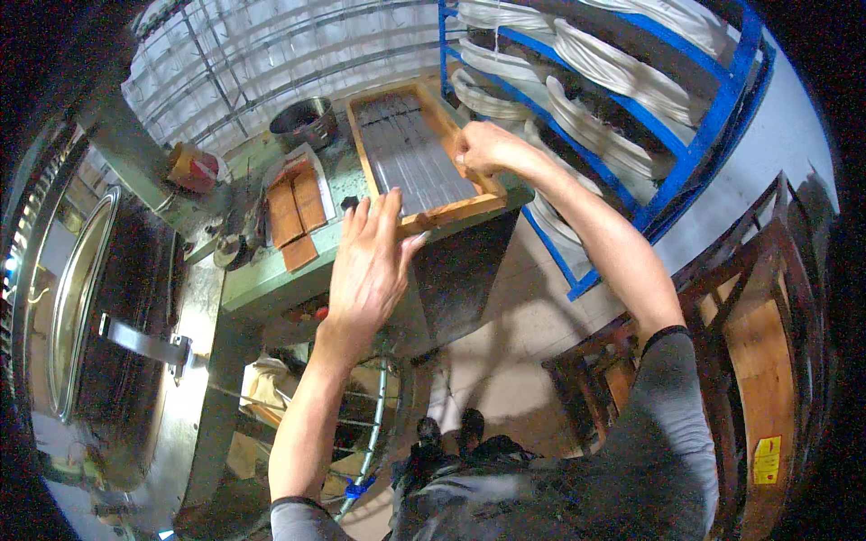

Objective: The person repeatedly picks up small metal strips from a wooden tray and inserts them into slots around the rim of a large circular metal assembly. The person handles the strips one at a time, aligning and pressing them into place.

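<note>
A shallow wooden frame (437, 216) lies lengthwise on the green bench, its floor covered with fine, pale grey parallel strands (410, 167). Dark lines cross the strands toward the far end. My left hand (368, 261) is at the frame's near left corner, fingers stretched forward and apart, thumb beside the near rail. Over the right rail is my right hand (490, 147), its fingers curled together with the tips at the rail's inner side. What those fingers pinch, if anything, is too small to tell.
Left of the frame are brown flat pieces (296, 206) on paper, a dark metal pot (303, 122) and a red container (191, 168). A blue rack (622, 106) with white bundled strands stands at right. Dark wooden furniture (749, 352) is near right, metal machinery (117, 307) left.
</note>
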A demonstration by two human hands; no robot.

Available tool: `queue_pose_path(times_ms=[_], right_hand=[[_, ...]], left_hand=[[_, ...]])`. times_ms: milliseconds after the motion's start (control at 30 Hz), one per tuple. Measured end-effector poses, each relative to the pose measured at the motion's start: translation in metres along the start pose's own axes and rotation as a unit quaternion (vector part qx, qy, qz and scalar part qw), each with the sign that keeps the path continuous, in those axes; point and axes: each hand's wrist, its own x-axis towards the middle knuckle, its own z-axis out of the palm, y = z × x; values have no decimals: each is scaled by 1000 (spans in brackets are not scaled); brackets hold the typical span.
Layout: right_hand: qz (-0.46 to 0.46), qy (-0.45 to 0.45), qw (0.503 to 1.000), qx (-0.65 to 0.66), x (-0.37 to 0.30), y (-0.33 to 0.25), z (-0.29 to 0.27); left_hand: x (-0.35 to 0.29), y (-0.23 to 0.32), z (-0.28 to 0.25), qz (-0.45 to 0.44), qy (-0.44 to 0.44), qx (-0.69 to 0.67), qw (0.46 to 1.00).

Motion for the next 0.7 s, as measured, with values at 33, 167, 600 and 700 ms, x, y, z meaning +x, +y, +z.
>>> queue_pose_path(times_ms=[33,167,600,700], right_hand=[[45,-68,996,-48,9,0,2],[5,-98,987,-125,21,-8,10],[65,-246,942,218,43,17,11],[67,-254,916,305,46,26,1]], left_hand=[[13,-5,12,3,-24,17,1000],[35,-16,46,43,-51,25,997],[40,-16,69,16,-12,69,997],[40,-13,66,6,-13,73,997]])
